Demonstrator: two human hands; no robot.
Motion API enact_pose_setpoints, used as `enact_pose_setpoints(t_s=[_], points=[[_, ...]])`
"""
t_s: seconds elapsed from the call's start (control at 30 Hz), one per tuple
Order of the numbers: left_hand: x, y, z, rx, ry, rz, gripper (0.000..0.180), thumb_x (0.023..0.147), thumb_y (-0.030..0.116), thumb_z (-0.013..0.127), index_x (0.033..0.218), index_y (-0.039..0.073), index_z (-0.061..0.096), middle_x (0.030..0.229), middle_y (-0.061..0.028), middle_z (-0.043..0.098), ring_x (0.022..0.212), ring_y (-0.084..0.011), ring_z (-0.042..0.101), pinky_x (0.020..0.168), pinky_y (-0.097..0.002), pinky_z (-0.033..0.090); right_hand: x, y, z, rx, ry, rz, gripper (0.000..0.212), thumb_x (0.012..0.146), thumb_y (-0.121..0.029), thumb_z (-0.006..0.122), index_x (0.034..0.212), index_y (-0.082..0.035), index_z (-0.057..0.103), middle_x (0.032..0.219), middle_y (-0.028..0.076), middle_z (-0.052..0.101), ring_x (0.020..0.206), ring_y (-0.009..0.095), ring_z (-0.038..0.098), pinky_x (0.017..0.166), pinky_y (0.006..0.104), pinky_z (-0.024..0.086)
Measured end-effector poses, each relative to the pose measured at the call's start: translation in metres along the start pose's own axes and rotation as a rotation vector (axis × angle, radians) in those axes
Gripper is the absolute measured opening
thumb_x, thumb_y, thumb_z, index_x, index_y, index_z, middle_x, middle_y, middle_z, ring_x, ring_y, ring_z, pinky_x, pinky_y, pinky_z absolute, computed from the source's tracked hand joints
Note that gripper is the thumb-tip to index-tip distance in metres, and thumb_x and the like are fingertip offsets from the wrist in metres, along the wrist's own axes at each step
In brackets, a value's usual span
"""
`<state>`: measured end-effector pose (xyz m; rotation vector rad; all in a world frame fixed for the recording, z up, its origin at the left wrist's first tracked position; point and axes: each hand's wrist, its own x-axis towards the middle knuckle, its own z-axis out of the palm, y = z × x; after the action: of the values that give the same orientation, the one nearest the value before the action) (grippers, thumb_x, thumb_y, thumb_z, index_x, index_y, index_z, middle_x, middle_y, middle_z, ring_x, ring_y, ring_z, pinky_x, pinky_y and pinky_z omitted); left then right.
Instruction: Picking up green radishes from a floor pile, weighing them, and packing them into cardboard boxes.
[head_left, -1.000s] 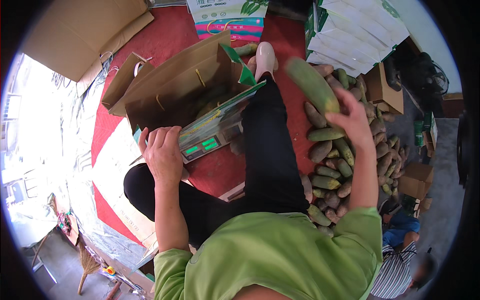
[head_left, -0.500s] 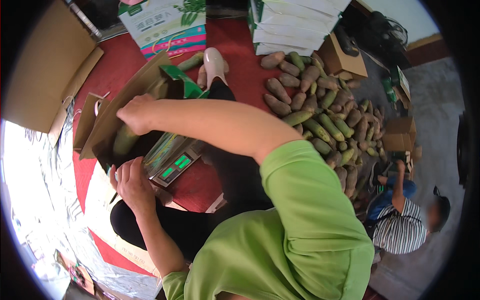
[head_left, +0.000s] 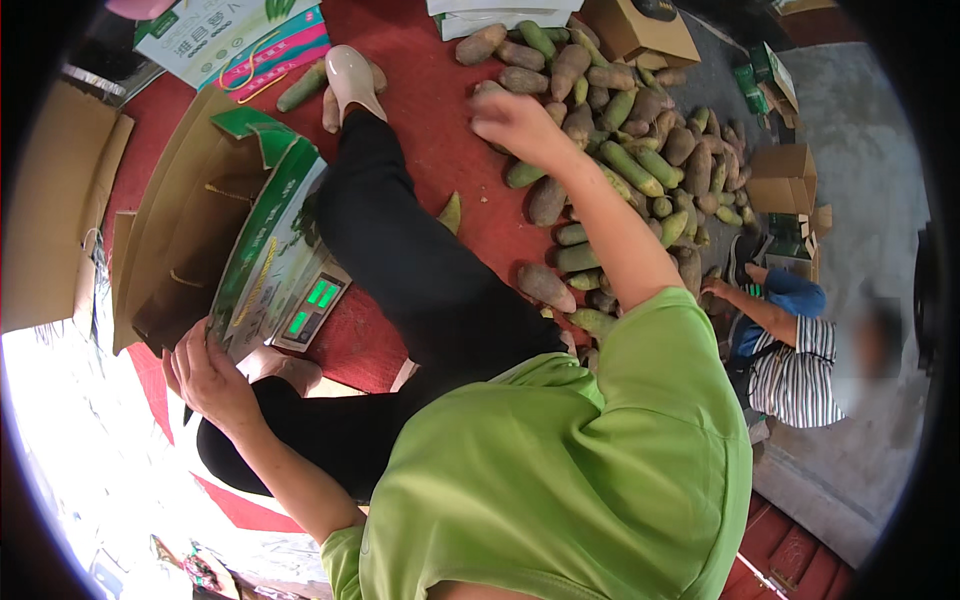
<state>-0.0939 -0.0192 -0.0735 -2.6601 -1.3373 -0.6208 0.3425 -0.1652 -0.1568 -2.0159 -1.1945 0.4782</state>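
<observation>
An open carton (head_left: 262, 250), green and white outside and plain brown inside, stands tilted on a digital scale (head_left: 312, 312) with lit green displays. My left hand (head_left: 212, 375) grips the carton's near edge, its fingers bent over the rim. Far to the right, my right hand (head_left: 520, 128) is stretched over the near-left part of a heap of radishes (head_left: 640, 165), some green, some brownish with soil. Its fingers look curled and are smeared by motion, so whether they hold anything cannot be made out. The carton's floor is in shadow.
A printed gift box (head_left: 225, 45) and two or three loose radishes (head_left: 302, 88) lie beyond my shoe (head_left: 352, 80). White cartons (head_left: 500, 15) stand behind the heap. Large brown cardboard (head_left: 55, 200) is at left. Another person (head_left: 795, 370) sits at right near open boxes (head_left: 783, 178).
My right hand has left the carton, where it was by a green radish, and swung right to the heap. My left hand stays on the carton's edge. The view has shifted right.
</observation>
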Motion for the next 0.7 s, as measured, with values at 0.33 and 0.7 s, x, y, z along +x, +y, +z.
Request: enact_pose_setpoints(t_s=[0.33,0.7], points=[[0.005,0.003,0.004,0.02,0.091,0.082,0.011,0.087,0.01,0.06,0.096,0.005,0.065,0.09,-0.0051,0.066,0.085,-0.0241,0.062,0.095,-0.0407,0.04,-0.261,0.199,0.044,-0.396,-0.433,0.745,0.028,0.069,-0.029,0.067,0.086,-0.007,0.067,0.089,0.021,0.065,0.085,0.038,0.063,0.075,0.0426,0.051],[0.002,-0.005,0.009,0.027,0.139,0.131,0.013,0.088,0.011,0.062,0.097,0.002,0.065,0.086,-0.0079,0.066,0.084,-0.0272,0.061,0.089,-0.0422,0.042,-0.302,0.22,0.077,-0.279,-0.323,0.892,0.042,0.067,-0.03,0.07,0.104,-0.011,0.068,0.099,0.016,0.068,0.094,0.034,0.064,0.082,0.0403,0.052]])
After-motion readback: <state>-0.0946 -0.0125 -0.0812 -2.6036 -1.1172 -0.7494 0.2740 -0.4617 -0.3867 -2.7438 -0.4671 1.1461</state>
